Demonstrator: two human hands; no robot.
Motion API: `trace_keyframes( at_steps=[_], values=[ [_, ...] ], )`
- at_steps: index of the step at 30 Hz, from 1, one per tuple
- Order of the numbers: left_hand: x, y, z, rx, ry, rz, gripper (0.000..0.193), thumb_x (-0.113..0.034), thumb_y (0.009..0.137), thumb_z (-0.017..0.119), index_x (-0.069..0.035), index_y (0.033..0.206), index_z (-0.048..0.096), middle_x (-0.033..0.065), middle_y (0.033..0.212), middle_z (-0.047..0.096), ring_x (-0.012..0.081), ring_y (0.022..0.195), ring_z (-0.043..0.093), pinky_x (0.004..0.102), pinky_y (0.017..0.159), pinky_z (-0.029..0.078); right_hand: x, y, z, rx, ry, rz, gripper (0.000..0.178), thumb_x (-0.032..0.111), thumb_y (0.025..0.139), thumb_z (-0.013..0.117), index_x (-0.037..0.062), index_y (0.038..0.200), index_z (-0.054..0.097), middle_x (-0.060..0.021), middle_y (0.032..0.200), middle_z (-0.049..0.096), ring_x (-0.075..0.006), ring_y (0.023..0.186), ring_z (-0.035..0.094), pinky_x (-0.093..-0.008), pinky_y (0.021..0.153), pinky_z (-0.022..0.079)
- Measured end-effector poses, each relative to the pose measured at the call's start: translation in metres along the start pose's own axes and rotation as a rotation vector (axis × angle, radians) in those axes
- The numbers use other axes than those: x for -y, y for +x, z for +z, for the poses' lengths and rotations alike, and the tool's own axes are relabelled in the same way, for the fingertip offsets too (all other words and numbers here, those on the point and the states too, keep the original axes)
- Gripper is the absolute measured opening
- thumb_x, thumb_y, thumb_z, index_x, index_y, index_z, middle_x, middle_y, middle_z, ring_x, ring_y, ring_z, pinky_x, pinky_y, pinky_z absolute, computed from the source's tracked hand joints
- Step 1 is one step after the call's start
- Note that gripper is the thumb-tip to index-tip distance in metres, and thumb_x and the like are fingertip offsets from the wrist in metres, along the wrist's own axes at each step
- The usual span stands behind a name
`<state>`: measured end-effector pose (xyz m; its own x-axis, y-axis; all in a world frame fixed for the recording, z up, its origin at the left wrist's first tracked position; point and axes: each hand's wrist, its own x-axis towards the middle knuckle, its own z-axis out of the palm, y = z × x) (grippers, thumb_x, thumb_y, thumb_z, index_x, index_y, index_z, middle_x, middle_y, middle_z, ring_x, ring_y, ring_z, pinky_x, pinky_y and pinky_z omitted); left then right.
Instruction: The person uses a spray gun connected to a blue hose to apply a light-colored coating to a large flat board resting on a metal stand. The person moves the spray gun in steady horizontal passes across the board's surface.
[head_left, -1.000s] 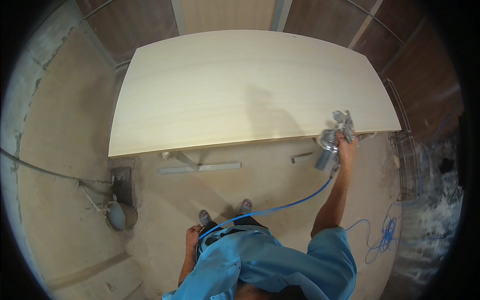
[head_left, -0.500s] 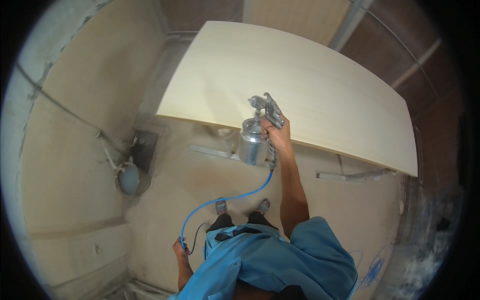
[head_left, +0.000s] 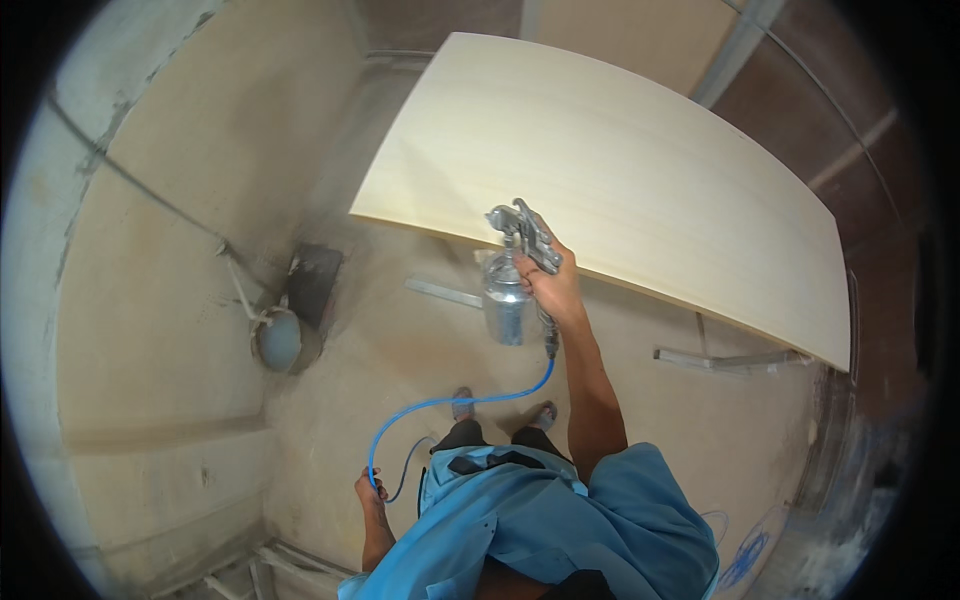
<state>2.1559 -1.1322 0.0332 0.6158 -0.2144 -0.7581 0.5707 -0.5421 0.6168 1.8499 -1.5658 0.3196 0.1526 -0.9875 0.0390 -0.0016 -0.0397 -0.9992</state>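
My right hand (head_left: 556, 286) is closed around the handle of a metal spray gun (head_left: 508, 290), whose round silver cup hangs below the nozzle. The gun is held over the near edge of a large pale board (head_left: 620, 170), its nozzle pointing left. From the bottom of the grip a blue air hose (head_left: 440, 402) curves down and left. My left hand (head_left: 371, 487), low at the left, has its fingers closed around that hose. More of the hose loops back from there toward my waist.
A bucket (head_left: 284, 340) of pale liquid stands by the left wall, with a dark panel (head_left: 314, 285) behind it. Metal legs (head_left: 720, 359) stick out beneath the board. Coiled blue hose (head_left: 745, 555) lies on the floor at the lower right.
The spray gun has come slightly down and nearer to me in the picture. Board, bucket and walls have shifted rightward as the view turned. Both hands keep their hold.
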Motion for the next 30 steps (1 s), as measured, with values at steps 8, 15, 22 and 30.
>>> trace_keyframes(
  at_steps=[8,15,22,30],
  values=[
    [-0.116,0.111,-0.058,0.078,0.279,0.152,0.032,-0.029,0.092,0.054,-0.001,0.083,0.066,0.0011,0.049,0.043,0.0125,0.032,0.035,0.0281,0.030,0.025,-0.069,0.024,0.039,-0.294,-0.223,-0.160,0.061,-0.003,0.082,0.056,0.0031,0.142,0.044,-0.0102,0.112,0.067,-0.0123,0.099,0.058,-0.0267,0.088,0.046],
    [-0.134,0.091,0.054,0.395,0.719,0.315,0.036,-0.033,0.091,0.058,0.002,0.089,0.068,0.0044,0.057,0.054,0.0128,0.050,0.052,0.0281,0.047,0.040,-0.060,-0.041,-0.134,-0.729,-0.781,-0.101,0.061,0.000,0.082,0.056,0.0042,0.142,0.044,-0.0172,0.113,0.066,-0.0221,0.101,0.063,-0.0313,0.088,0.047],
    [-0.101,0.067,0.110,0.607,0.851,0.337,0.033,-0.028,0.091,0.058,0.004,0.093,0.069,0.0095,0.077,0.068,0.0161,0.072,0.060,0.0300,0.070,0.048,-0.043,-0.077,-0.205,-1.025,-0.976,-0.098,0.058,0.003,0.081,0.057,0.0022,0.138,0.047,-0.0130,0.087,0.068,-0.0216,0.073,0.061,-0.0350,0.072,0.050],
    [-0.127,0.104,0.038,0.448,0.784,0.433,0.032,-0.028,0.090,0.060,0.003,0.086,0.070,0.0072,0.060,0.059,0.0150,0.054,0.053,0.0301,0.051,0.042,-0.086,-0.033,-0.125,-0.706,-0.285,-0.102,0.009,0.006,0.086,0.065,0.0024,0.094,0.063,0.0023,0.065,0.055,-0.0061,0.054,0.048,-0.0239,0.048,0.038]
  ],
)
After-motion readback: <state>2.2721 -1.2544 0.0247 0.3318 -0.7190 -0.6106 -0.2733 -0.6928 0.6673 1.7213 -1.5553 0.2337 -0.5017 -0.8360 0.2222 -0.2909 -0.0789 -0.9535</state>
